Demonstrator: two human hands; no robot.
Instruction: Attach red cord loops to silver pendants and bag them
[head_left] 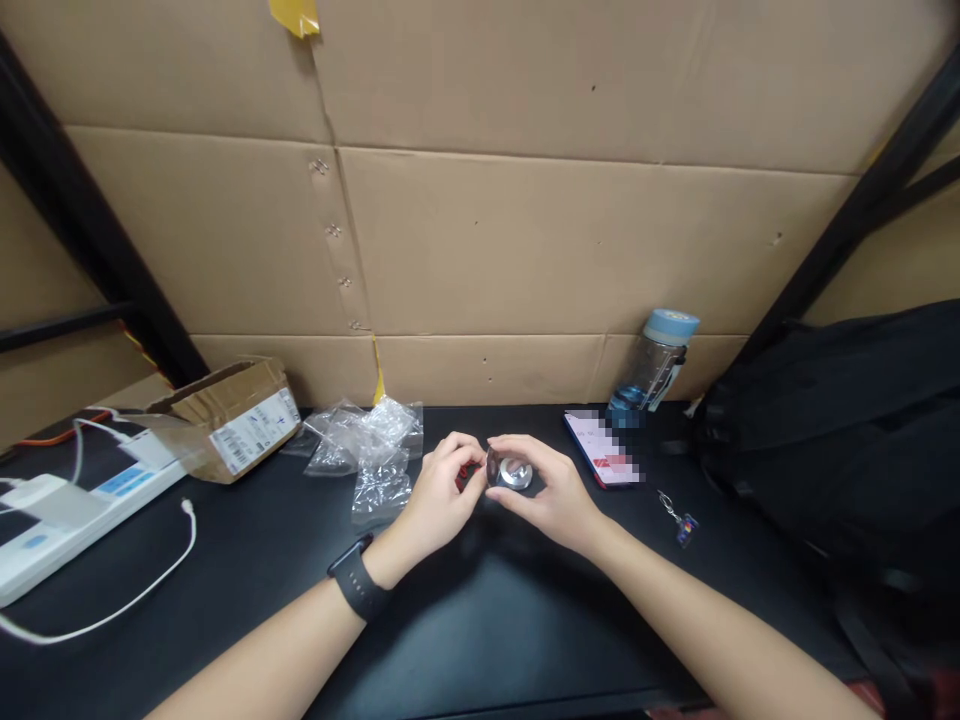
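My left hand is closed in a pinch around a small red thing, mostly covered by the fingers. The thumb and fingertips of my right hand grip the edges of a small dark round disc, which stands on edge between both hands. The left fingertips are up against this disc. Just right of it, within the curve of my right hand, is a shiny silver round piece; whether it touches the palm I cannot tell.
Crumpled clear plastic bags and an open cardboard box lie left. A white power strip with cables is farther left. To the right are a phone, a water bottle, a keychain and a black backpack.
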